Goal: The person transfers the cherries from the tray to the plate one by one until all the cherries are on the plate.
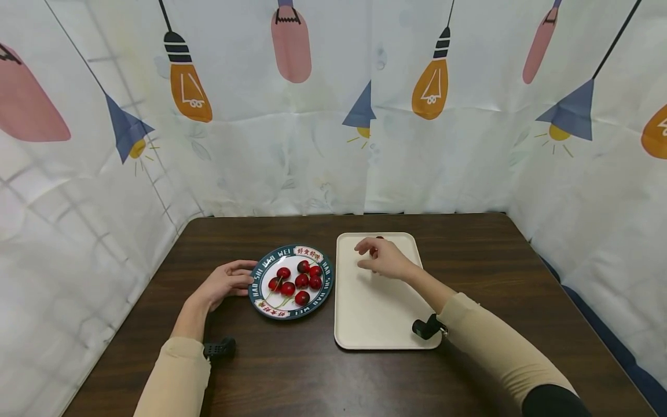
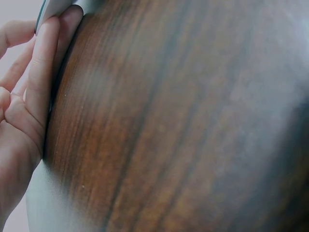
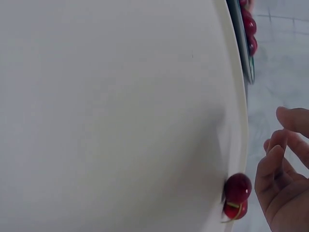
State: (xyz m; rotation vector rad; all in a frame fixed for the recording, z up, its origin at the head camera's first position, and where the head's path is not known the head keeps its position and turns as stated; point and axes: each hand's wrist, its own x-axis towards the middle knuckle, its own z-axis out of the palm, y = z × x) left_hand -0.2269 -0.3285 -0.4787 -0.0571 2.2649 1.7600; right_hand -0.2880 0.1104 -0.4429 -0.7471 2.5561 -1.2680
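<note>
A round plate with a dark green patterned rim carries several red cherries, some with green stems. My left hand rests beside it, fairly straight fingers touching its left rim; the left wrist view shows fingertips against the plate edge. Over the upper part of a cream rectangular tray is my right hand, fingers loosely bent, with nothing visible between them. Two cherries lie close together by the tray's edge in the right wrist view; in the head view my right hand mostly hides them.
The dark brown wooden table has the plate just left of the tray. A white curtain printed with lamps and bulbs hangs behind and at both sides. Each wrist wears a small black camera.
</note>
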